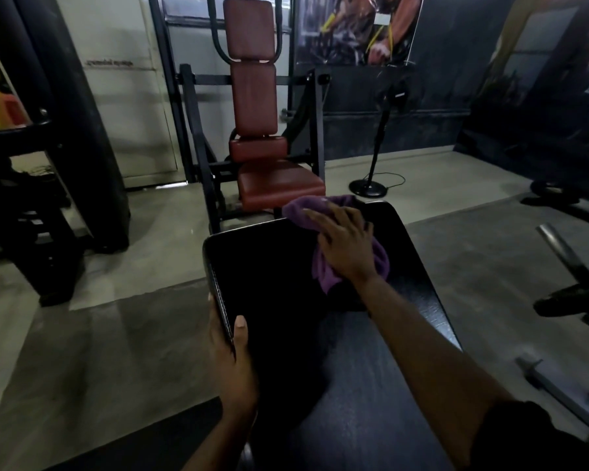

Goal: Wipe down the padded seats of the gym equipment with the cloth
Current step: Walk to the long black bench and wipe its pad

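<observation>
A black padded bench seat (286, 277) stretches away from me in the centre of the head view. A bunched purple cloth (306, 207) lies on its far right part. My right hand (346, 244) presses flat on the cloth, fingers spread toward the far edge. My left hand (233, 355) grips the seat's left edge, thumb on top and fingers hidden underneath. Beyond the bench stands a machine with a brown-red padded seat (279, 185) and an upright brown-red backrest (254, 96).
A black weight machine (31, 205) stands at the left. A fan stand with a round base (369, 190) sits on the concrete floor behind the bench. Metal bars and black equipment parts (565, 256) lie at the right. Posters cover the back wall.
</observation>
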Motion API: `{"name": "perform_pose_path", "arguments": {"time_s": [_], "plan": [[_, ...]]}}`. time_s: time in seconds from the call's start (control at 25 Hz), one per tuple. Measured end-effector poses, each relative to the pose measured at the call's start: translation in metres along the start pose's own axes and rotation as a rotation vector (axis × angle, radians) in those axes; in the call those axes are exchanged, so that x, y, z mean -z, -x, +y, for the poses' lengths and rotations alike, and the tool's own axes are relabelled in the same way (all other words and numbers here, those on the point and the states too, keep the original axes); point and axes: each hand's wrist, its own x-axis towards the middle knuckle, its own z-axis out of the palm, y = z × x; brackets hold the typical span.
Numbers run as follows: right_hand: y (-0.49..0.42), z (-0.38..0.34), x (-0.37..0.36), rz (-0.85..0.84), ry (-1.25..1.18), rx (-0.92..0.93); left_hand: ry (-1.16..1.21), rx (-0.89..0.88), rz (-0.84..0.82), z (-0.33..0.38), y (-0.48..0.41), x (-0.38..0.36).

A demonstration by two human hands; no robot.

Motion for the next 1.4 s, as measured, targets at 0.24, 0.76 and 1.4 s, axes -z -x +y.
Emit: {"name": "perform_pose_path", "arguments": {"time_s": [0.24, 0.76, 1.4], "plan": [[0.014, 0.075, 0.006, 0.100, -0.067, -0.484, -0.102, -0.012, 0.035, 0.005, -0.001, -0.003], [0.159, -0.114, -0.012, 0.095, -0.098, -0.066, 0.006, -0.047, -0.057, 0.011, 0.001, 0.003], [0.329, -0.027, -0.001, 0.095, -0.193, -0.901, -1.255, -1.255, -0.949, -0.053, 0.102, 0.017]]}}
